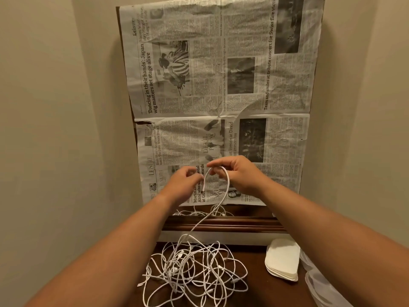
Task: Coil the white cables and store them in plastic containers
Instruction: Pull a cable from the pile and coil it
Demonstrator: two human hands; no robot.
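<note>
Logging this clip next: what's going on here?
A person holds one thin white cable with both hands: the right hand pinches its bend, the left hand grips near its free end. The rest trails into a tangled pile of white cables on the dark wooden tabletop. Clear plastic containers sit at right.

Place: home, a narrow alcove of a room.
Walls: plain beige wall (55, 107) on left and right.
Near: dark polished wooden dresser top (265, 293).
Far: newspaper (221, 85) covering an upright panel above a moulded wood frame (232, 224).
</note>
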